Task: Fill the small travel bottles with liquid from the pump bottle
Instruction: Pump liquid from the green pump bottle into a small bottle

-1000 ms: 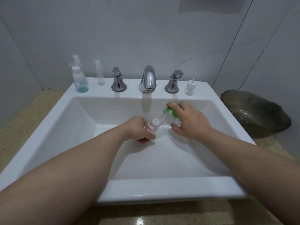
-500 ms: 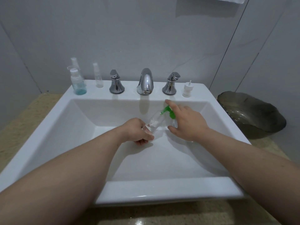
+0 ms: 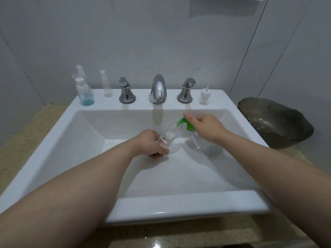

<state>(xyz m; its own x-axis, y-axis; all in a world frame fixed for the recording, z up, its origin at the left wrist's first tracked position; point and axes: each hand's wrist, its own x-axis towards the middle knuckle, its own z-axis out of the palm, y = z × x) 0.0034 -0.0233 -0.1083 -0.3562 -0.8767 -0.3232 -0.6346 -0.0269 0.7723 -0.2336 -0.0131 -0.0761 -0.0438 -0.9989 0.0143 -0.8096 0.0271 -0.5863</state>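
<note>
Inside the white sink basin, my left hand grips a small clear travel bottle, tilted with its mouth toward the green nozzle. A clear pump bottle with a green pump head stands just right of it. My right hand rests on top of the pump, index finger stretched over the green head. A little white foamy liquid lies in the travel bottle. On the sink's back ledge stand a travel bottle with blue liquid, a slim clear spray bottle and a white pump cap.
A chrome faucet with two handles stands at the back of the sink. A dark glass bowl sits on the beige counter to the right. Grey wall tiles rise behind.
My right hand has lifted slightly on the pump head, showing more of the green nozzle and clear body. The left hand keeps holding the travel bottle in place.
</note>
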